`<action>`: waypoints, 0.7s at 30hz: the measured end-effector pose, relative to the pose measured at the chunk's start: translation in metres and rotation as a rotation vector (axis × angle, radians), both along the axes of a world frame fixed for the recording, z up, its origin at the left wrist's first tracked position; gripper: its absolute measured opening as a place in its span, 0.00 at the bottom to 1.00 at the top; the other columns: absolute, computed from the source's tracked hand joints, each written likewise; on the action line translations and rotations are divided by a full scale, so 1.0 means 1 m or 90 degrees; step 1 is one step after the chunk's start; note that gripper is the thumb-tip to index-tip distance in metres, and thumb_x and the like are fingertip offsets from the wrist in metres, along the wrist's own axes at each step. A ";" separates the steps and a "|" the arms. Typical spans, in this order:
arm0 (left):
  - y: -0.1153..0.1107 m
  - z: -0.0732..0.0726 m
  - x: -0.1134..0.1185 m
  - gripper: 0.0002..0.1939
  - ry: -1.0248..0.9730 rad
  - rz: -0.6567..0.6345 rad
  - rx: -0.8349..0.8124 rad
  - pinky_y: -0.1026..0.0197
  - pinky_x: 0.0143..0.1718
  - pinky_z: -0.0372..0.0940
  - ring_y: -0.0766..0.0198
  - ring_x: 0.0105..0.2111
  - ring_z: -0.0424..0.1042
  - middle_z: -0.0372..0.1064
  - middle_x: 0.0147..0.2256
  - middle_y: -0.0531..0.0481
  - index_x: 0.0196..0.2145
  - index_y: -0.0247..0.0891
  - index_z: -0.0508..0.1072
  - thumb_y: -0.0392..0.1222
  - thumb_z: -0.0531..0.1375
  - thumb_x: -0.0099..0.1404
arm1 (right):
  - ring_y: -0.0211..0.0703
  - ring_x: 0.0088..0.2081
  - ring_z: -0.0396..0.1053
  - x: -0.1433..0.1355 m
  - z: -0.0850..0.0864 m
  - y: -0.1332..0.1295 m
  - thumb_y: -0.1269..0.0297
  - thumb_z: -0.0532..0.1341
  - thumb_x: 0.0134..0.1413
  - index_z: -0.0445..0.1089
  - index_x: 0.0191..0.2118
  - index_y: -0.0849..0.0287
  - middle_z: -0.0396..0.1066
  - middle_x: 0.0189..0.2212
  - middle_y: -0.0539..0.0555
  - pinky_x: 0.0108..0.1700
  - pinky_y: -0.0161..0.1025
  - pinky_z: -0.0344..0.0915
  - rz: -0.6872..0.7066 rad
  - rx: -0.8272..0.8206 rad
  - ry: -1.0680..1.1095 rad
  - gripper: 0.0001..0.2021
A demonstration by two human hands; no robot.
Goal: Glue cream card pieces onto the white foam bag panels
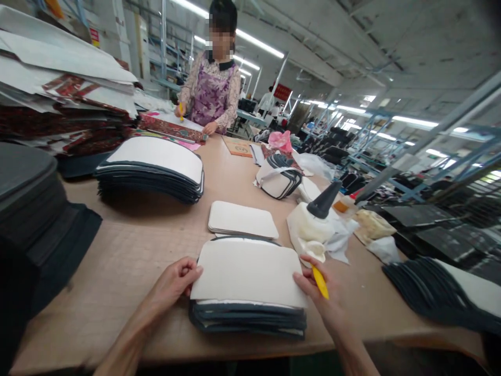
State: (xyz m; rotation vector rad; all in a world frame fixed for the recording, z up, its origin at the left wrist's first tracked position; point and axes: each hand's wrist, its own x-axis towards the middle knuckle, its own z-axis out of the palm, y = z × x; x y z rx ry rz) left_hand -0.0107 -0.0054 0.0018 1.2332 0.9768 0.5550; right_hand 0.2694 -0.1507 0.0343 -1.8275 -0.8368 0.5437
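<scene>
Near the front edge of the counter: a stack of dark-edged panels topped by a white sheet, rounded at the corners. Left hand curled against its left edge, fingers bent onto the top sheet. Right hand at the right edge, fingers closed around a yellow tool, half hidden. Glue bottle just behind, partly wrapped in cloth.

No text is legible. A red sign hangs at the back of the hall and a small red-and-yellow notice is fixed to a pillar; lettering on both is too blurred to read.
</scene>
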 end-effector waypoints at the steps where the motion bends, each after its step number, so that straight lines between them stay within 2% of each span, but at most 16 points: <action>1: 0.001 0.001 0.000 0.20 0.006 -0.003 0.001 0.69 0.19 0.49 0.71 0.17 0.57 0.59 0.16 0.60 0.23 0.37 0.62 0.57 0.60 0.49 | 0.41 0.27 0.68 0.000 -0.001 0.000 0.57 0.66 0.40 0.64 0.46 0.59 0.69 0.25 0.48 0.30 0.36 0.65 0.000 -0.005 -0.020 0.25; 7: 0.003 0.002 0.001 0.20 0.034 -0.012 0.004 0.68 0.19 0.49 0.70 0.17 0.57 0.59 0.15 0.60 0.23 0.38 0.62 0.58 0.60 0.49 | 0.42 0.28 0.67 -0.001 -0.004 0.003 0.56 0.64 0.42 0.65 0.45 0.61 0.69 0.25 0.49 0.31 0.38 0.65 -0.007 0.006 -0.091 0.23; 11: 0.001 0.001 0.000 0.21 0.038 0.004 0.016 0.68 0.20 0.50 0.69 0.18 0.58 0.59 0.16 0.59 0.23 0.38 0.62 0.59 0.60 0.50 | 0.43 0.28 0.68 -0.001 -0.006 0.005 0.55 0.64 0.42 0.65 0.46 0.61 0.69 0.25 0.50 0.31 0.37 0.64 -0.006 0.016 -0.055 0.24; 17: 0.005 -0.006 -0.004 0.23 0.037 -0.050 0.000 0.67 0.21 0.51 0.68 0.20 0.57 0.59 0.18 0.58 0.24 0.38 0.61 0.62 0.59 0.51 | 0.43 0.27 0.68 -0.004 -0.005 0.008 0.54 0.64 0.41 0.66 0.44 0.61 0.71 0.25 0.50 0.31 0.38 0.65 -0.020 0.007 -0.043 0.24; 21: 0.009 -0.012 -0.005 0.23 0.042 -0.052 0.001 0.67 0.20 0.51 0.67 0.20 0.57 0.58 0.18 0.58 0.24 0.39 0.61 0.63 0.59 0.51 | 0.44 0.26 0.68 -0.003 -0.008 0.010 0.53 0.63 0.41 0.66 0.44 0.61 0.71 0.24 0.50 0.30 0.38 0.64 -0.024 0.006 -0.037 0.24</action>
